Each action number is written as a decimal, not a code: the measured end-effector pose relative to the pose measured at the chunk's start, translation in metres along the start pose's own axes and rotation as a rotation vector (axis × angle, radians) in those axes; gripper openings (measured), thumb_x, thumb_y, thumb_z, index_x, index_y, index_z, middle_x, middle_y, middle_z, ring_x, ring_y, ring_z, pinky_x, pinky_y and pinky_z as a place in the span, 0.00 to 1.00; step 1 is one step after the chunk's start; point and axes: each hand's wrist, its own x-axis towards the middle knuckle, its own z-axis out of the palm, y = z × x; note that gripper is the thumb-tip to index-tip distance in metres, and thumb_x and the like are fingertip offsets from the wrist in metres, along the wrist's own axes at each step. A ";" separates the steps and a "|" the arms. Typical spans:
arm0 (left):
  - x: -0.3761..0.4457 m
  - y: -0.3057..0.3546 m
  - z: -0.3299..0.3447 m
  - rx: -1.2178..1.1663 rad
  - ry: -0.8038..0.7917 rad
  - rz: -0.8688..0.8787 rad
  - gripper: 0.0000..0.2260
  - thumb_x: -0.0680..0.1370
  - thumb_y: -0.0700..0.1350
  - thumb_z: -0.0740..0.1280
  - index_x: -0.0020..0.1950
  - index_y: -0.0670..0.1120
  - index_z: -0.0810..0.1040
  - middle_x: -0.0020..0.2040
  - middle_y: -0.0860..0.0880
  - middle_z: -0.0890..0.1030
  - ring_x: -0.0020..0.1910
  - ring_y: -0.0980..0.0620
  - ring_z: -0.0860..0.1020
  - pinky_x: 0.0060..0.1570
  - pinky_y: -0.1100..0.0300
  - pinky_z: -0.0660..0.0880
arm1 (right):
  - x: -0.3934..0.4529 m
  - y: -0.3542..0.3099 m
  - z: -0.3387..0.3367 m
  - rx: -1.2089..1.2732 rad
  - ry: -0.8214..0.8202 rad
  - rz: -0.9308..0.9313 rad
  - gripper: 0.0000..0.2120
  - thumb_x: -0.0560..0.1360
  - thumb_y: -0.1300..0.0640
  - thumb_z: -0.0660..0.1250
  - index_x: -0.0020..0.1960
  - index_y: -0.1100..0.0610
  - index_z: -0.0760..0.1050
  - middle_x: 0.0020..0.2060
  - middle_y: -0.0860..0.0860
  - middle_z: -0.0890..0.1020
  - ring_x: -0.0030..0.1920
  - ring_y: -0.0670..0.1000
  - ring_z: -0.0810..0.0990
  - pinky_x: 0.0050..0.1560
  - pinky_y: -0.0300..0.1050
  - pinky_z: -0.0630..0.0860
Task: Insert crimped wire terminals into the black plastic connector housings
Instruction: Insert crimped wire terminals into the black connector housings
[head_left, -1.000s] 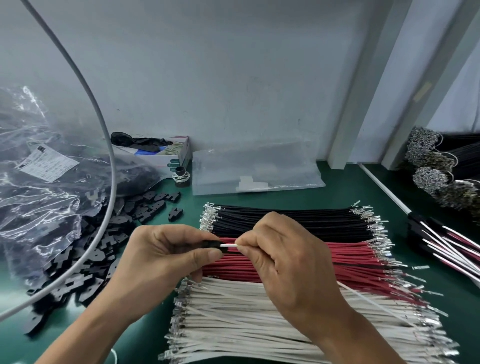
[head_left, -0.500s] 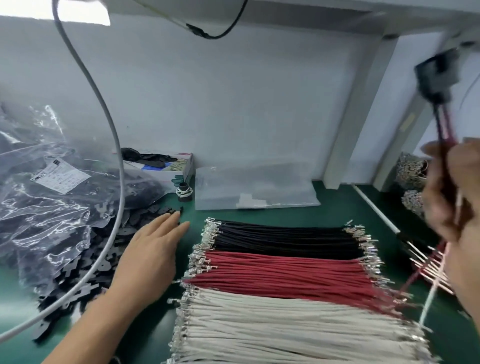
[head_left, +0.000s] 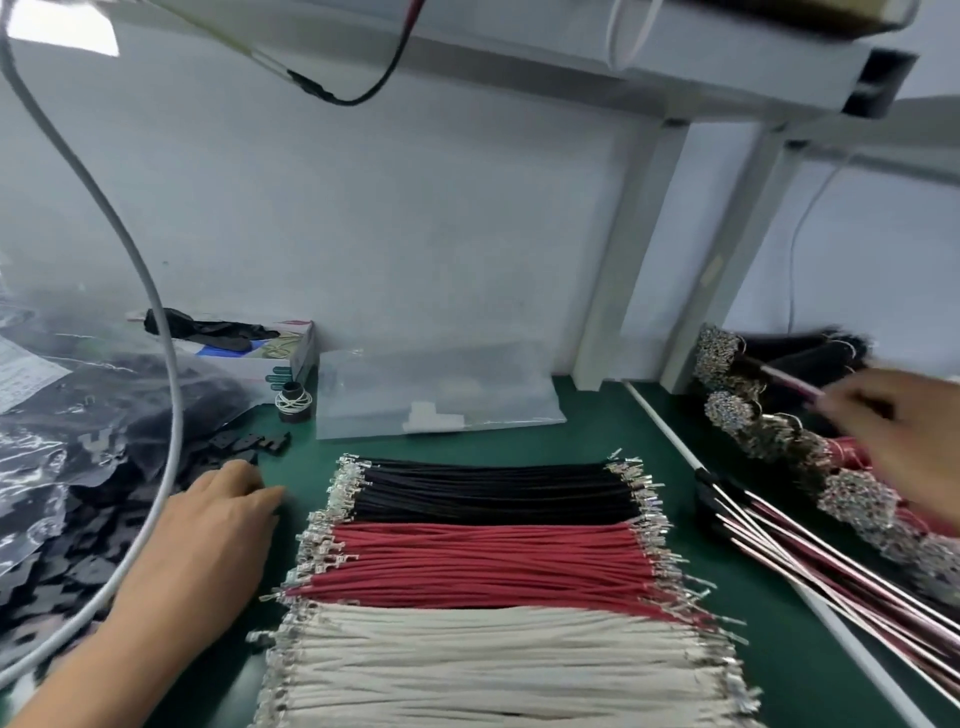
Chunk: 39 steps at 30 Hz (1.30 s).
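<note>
Your left hand (head_left: 218, 525) has let go of the housing it held a second ago against the white wire's terminal; it now lies flat, fingers straight, on the loose black connector housings (head_left: 244, 447) at nine o'clock on the worktop (head_left: 597, 415). Your right hand (head_left: 904, 421) has swung out to three o'clock, over the finished harnesses (head_left: 810, 561); it is blurred, and I cannot tell whether it grips the pinkish wire beside it. That suggests one assembly is done and set aside, and a new cycle is starting. The black wires (head_left: 493, 491), red wires (head_left: 483, 564) and white wires (head_left: 493, 670) lie at six o'clock, untouched between your hands. You need a fresh housing first.
</note>
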 end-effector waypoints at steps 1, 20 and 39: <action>0.001 0.000 -0.002 -0.012 0.004 -0.011 0.09 0.65 0.35 0.81 0.40 0.46 0.87 0.38 0.47 0.79 0.33 0.42 0.80 0.27 0.53 0.76 | -0.042 0.004 0.015 0.070 -0.113 -0.032 0.09 0.78 0.38 0.59 0.41 0.35 0.74 0.38 0.41 0.79 0.37 0.51 0.80 0.37 0.49 0.80; -0.004 0.006 -0.007 -0.192 0.195 -0.107 0.17 0.65 0.29 0.80 0.51 0.41 0.88 0.45 0.46 0.81 0.34 0.42 0.82 0.30 0.65 0.61 | -0.020 -0.259 0.049 0.673 -0.368 -0.326 0.08 0.78 0.50 0.69 0.55 0.44 0.84 0.49 0.40 0.82 0.51 0.43 0.79 0.51 0.41 0.74; -0.010 0.011 -0.013 -0.547 0.387 -0.129 0.09 0.73 0.34 0.77 0.50 0.44 0.85 0.47 0.53 0.82 0.37 0.51 0.82 0.38 0.50 0.82 | -0.014 -0.294 0.061 0.608 -0.040 -0.522 0.11 0.79 0.63 0.67 0.57 0.52 0.81 0.45 0.46 0.76 0.46 0.48 0.75 0.40 0.40 0.71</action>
